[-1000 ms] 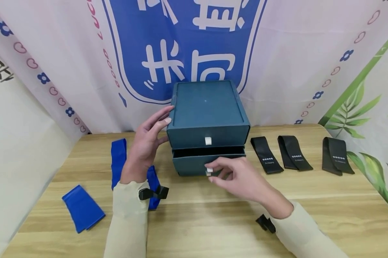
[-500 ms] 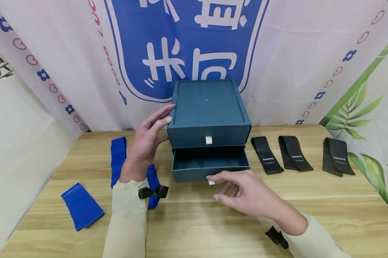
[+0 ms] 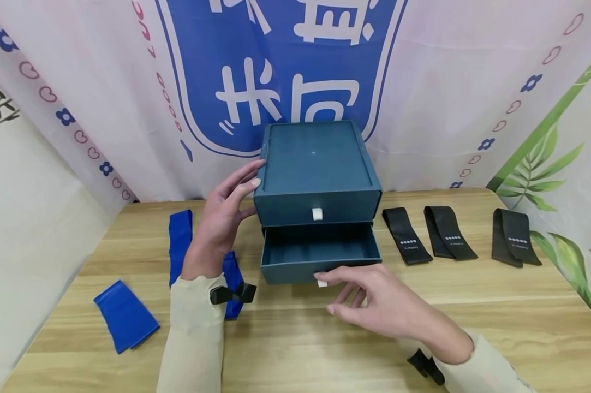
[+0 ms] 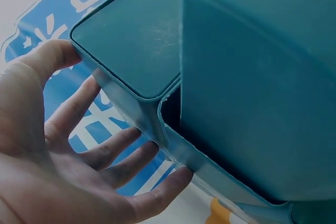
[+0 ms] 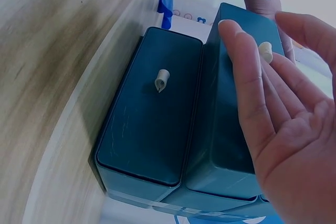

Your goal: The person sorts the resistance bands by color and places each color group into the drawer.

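A dark teal two-drawer box [image 3: 320, 158] stands at the back of the table. Its lower drawer [image 3: 295, 273] is pulled well out and its bare inside shows; the upper drawer [image 3: 295, 208] is shut. My left hand [image 3: 221, 218] rests against the box's left side, its fingers spread along the wall in the left wrist view. With the index fingertip my right hand [image 3: 388, 305] touches the white pull tab [image 3: 322, 283] of the lower drawer, the thumb held apart below. In the right wrist view the hand [image 5: 289, 114] has relaxed, mostly extended fingers.
Several black loop bands lie right of the box, among them a folded band [image 3: 515, 237] furthest right. At left are a folded blue band [image 3: 126, 316] and another blue band [image 3: 180, 240] partly behind my left arm. A printed curtain [image 3: 423, 109] hangs behind the table [image 3: 295, 349].
The lower drawer has slid forward from a narrow gap to well out. My right hand has moved toward me with it, and its thumb has left the tab. The left hand stays put.
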The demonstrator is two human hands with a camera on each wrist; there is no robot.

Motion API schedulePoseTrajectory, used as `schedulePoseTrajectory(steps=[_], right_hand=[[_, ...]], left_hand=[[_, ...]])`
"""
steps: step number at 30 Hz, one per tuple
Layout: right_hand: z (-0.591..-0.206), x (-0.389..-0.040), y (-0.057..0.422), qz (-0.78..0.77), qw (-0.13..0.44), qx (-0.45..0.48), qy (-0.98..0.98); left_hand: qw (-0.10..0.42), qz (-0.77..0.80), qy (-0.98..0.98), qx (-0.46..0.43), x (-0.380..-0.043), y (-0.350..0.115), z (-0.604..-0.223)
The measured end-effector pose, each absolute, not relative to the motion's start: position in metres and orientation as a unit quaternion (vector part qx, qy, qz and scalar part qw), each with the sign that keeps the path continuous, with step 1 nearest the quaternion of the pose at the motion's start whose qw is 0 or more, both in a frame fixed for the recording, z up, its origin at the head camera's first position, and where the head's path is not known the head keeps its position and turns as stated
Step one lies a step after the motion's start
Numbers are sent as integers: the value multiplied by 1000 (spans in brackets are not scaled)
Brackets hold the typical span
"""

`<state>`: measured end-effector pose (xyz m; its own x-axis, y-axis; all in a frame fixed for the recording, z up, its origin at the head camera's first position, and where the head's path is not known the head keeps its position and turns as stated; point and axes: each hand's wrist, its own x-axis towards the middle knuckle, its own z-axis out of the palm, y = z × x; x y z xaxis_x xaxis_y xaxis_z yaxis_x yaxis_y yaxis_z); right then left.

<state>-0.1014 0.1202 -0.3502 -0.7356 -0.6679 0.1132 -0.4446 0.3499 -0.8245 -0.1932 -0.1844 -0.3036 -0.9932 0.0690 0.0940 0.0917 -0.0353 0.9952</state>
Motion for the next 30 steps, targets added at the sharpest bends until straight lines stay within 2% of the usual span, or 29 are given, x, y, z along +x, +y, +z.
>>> schedulePoseTrajectory(steps=[24, 30], right_hand=[[-352, -92, 128, -462, 133, -378, 791], [-342, -95, 139, -457, 130, -384, 792]], left_hand=[[6, -719, -693, -54, -193, -182, -304], [6, -717, -695, -52, -193, -183, -302]])
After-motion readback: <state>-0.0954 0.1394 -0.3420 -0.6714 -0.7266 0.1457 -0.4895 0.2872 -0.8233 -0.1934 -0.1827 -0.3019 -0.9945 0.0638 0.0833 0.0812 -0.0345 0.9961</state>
